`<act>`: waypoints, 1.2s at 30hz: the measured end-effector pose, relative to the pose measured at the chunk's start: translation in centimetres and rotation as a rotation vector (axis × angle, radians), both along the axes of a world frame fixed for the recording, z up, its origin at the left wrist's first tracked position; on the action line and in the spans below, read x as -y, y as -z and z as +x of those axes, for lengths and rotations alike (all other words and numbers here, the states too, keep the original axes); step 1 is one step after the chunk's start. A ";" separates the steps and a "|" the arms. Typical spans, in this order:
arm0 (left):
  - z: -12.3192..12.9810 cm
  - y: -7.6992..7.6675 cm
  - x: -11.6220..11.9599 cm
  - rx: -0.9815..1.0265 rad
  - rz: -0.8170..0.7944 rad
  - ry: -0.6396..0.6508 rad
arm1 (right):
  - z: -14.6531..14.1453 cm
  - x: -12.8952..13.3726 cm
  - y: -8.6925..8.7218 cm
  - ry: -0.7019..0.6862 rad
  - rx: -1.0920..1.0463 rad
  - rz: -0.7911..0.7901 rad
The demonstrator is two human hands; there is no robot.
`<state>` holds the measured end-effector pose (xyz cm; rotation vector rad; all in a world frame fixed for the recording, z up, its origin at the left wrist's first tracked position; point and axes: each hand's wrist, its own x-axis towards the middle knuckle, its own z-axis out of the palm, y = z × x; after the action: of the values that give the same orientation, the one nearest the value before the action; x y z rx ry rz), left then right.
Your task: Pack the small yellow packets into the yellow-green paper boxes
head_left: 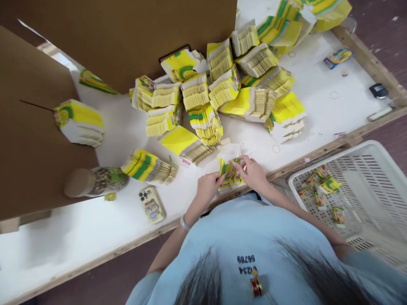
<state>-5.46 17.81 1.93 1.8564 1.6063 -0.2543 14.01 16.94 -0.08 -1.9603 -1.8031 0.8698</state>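
Observation:
At the table's front edge, my left hand (208, 186) and my right hand (252, 173) close in from either side on a small yellow-and-green printed carton (227, 170). Both thumbs and fingertips pinch it, and its exact folds are too small to make out. White paper flaps show just behind it. Close beyond lies a fanned stack of flat yellow cartons (181, 142). Another stack with green stripes (143, 165) rests to the left. Many more bundles of the same flat cartons (195, 91) cover the middle and back of the table.
Right of the table stands a white plastic basket (373, 148) with several small yellow cartons (321, 199) in it. A patterned phone (151, 205) and a lidded jar (110, 180) lie at left. Tall brown cardboard (127, 38) rises behind. A blue box (338, 57) lies at the far right.

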 end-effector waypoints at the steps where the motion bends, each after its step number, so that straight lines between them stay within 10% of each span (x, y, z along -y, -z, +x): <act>1: 0.1 0.1 -0.1 -0.012 0.002 -0.005 | -0.3 0.0 0.1 -0.005 0.023 -0.009; 13: -2.6 -0.6 0.2 0.218 0.057 0.073 | -0.3 0.5 1.3 0.049 -0.207 0.056; 23: 2.0 -0.8 1.2 0.760 0.357 -0.004 | -3.2 0.4 -1.0 0.231 -0.696 0.167; 30: 1.0 -0.5 -0.9 1.022 0.054 -0.072 | -2.3 0.7 -2.2 0.003 -0.577 0.267; 36: 0.7 -1.2 -1.2 0.890 0.071 0.171 | -1.9 1.0 -1.2 0.013 -0.572 0.231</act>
<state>-4.76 19.00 3.11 1.7719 0.8466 0.5057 12.09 15.96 1.10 -1.3933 -1.4715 1.0335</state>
